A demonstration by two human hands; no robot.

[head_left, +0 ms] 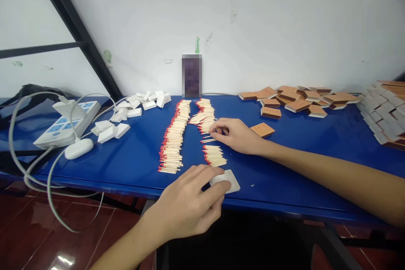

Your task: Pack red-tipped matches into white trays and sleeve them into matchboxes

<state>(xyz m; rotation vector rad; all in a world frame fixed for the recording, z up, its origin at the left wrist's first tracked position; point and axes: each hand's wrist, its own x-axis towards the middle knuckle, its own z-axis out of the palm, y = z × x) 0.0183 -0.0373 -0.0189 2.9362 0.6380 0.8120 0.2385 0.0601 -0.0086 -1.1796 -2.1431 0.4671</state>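
My left hand (196,200) is closed on a shallow white matchbox tray (233,180) near the table's front edge, its fingers over the tray's left side. Farther back, my right hand (236,135) is in a pinch at the ends of a few loose matches (207,140); its fingertips partly hide what they grip. Just in front of it lies a small group of matches (215,155), red heads to the left. Behind its fingers, more matches (204,112) run back in a row, some askew. A long row of red-headed matches (174,139) lies to the left.
White trays (134,112) lie in a pile at back left, near a power strip (68,124) with looping cables. Brown matchbox sleeves (297,105) are heaped at back right; one sleeve (263,130) lies behind my right wrist. Stacked boxes (386,114) stand far right. A blurred dark rectangle (191,76) leans against the wall.
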